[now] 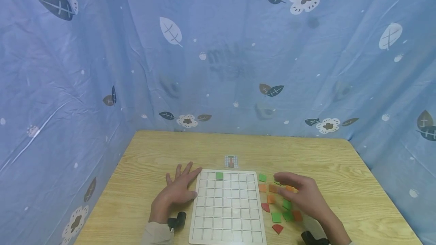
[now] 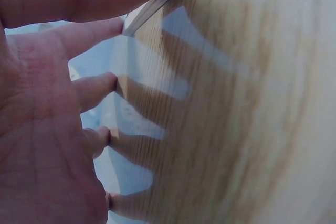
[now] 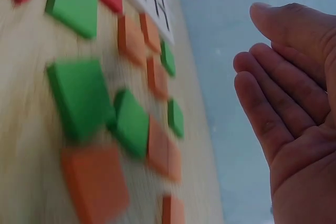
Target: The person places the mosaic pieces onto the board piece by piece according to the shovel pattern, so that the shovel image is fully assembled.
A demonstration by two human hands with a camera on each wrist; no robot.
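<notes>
A white gridded board [image 1: 226, 213] lies on the table with one green square tile [image 1: 219, 175] in its top row. At the board's left edge rests my left hand [image 1: 178, 190], fingers spread; the left wrist view shows the thumb and index finger by the board's edge [image 2: 163, 1]. My right hand [image 1: 301, 194] hovers over the loose tiles, thumb apart from the bent fingers. Nothing sits in its grasp in the right wrist view. Beneath and beside it lie green tiles [image 3: 79, 98], orange tiles [image 3: 97, 182] and red quarter-round tiles [image 1: 277, 229].
Just behind the board lies a small card [image 1: 231, 162] printed with a grid and a red figure. The wooden table [image 1: 163, 143] ends at a blue patterned curtain [image 1: 221, 67] at the back and both sides. A camera is strapped to each wrist.
</notes>
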